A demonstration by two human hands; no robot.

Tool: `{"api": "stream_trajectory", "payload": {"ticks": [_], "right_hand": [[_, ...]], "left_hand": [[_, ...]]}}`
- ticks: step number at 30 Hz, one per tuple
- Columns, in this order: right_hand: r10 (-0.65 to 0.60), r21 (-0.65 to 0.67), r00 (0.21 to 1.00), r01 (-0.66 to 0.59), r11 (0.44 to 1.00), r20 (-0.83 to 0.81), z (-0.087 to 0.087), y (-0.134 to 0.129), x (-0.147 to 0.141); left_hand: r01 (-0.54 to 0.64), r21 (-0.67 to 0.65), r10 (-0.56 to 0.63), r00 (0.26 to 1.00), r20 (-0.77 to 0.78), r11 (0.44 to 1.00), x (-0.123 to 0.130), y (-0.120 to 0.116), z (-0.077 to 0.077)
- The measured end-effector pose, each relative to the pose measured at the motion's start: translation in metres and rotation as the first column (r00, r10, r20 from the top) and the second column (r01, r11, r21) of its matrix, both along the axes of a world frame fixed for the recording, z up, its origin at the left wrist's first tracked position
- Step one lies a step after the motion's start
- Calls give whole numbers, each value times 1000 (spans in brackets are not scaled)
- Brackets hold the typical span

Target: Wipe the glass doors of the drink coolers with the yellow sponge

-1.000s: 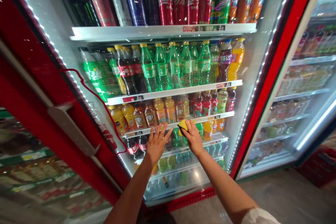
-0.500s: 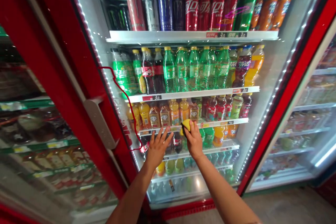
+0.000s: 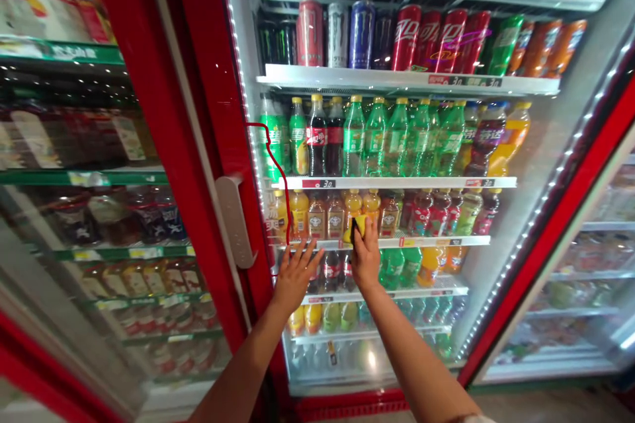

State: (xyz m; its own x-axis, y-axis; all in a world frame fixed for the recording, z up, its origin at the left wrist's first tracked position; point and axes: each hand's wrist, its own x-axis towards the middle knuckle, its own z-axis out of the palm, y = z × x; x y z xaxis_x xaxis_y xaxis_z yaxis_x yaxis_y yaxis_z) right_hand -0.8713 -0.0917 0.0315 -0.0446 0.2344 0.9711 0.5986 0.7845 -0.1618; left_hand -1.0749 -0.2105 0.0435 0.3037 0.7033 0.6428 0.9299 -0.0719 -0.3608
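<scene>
My left hand (image 3: 296, 277) lies with spread fingers against the glass door of a drinks fridge, in front of a lower shelf; it holds nothing. To its right, my right hand (image 3: 366, 260) grips a yellow and black cloth or sponge (image 3: 356, 230) at the glass, its fingers over the right side of it. Behind the glass, near the cloth, stand orange and brown juice bottles (image 3: 335, 217). A row of green bottles (image 3: 397, 137) is on the shelf above.
A pale handle (image 3: 235, 222) sits on the red door frame (image 3: 203, 99) at the left. Colourful cans (image 3: 407, 36) line an upper shelf. Further fridges with bottles and packs stand at both sides. LED strips edge the door.
The view has turned left, so the fridge appears further right. Against the shelves, the cloth and my right hand have moved left and up; my left hand also sits further left along them.
</scene>
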Motion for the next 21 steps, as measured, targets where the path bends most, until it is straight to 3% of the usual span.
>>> {"api": "stream_trajectory", "payload": {"ticks": [2,5,8,10,14,17,21], "right_hand": [[29,13,989,-31,999,146,-17,-6,-1],[88,7,920,-98,995,382,-39,-8,30],[71,-14,945,-70,997,320,-32,-3,55],[65,-7,969,-65,998,238,-11,0,45],[31,4,992,-31,1000,119,19,-10,-21],[36,-2,979,-36,999,200,10,-24,-53],[99,6,874,-116,993,476,-9,-30,-30]], "left_hand": [[3,5,-3,1000,-2,1000,-7,-3,-1],[0,-3,0,1000,6,1000,-16,-7,-3],[-27,-2,27,999,37,1000,-24,-13,-4],[-49,14,48,997,55,999,-29,-17,-5],[-43,39,42,998,46,998,-37,-23,-7],[-36,42,34,998,44,998,-43,-28,-12],[-66,22,65,997,45,998,-52,-35,-20]]}}
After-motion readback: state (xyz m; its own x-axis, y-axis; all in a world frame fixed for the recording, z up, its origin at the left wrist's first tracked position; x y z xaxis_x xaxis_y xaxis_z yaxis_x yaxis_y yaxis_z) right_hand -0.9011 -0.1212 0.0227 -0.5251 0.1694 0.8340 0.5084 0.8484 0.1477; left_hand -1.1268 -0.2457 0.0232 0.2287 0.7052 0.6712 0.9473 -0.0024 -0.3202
